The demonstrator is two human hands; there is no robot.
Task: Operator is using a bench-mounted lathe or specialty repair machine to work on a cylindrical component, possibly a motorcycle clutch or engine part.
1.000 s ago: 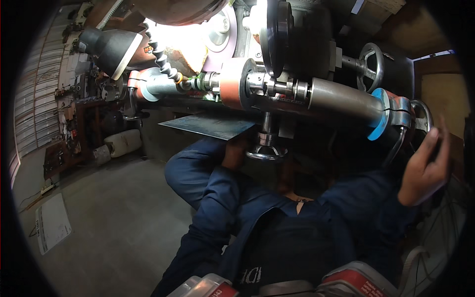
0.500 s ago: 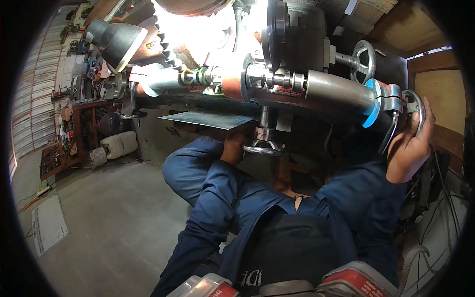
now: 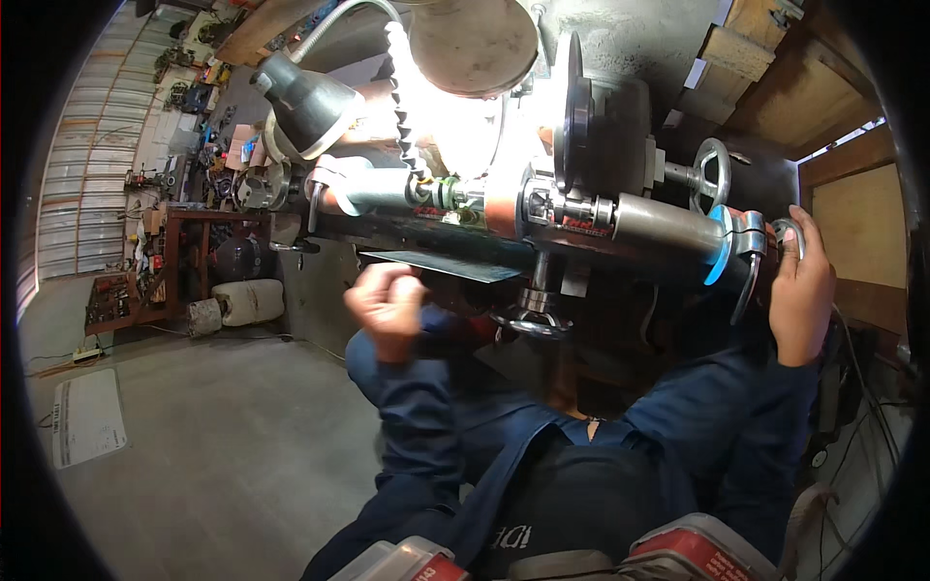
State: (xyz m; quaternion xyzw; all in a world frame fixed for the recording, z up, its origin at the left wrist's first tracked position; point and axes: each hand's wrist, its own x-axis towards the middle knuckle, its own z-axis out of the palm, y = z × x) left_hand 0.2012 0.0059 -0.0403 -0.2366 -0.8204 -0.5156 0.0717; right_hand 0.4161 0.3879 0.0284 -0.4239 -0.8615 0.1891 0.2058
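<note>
Right hand (image 3: 802, 290) meets the handwheel (image 3: 781, 228) at far right, thumb by the rim, clamped or not, can't tell! Grey cylinder (image 3: 668, 230) stretches leftward; left hand (image 3: 386, 308) curls, blurred, near the plate (image 3: 465, 264), grip unclear.

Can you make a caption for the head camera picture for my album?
Right hand on a handwheel, left hand near a thin flat plate, at a brightly lit machine.
</note>
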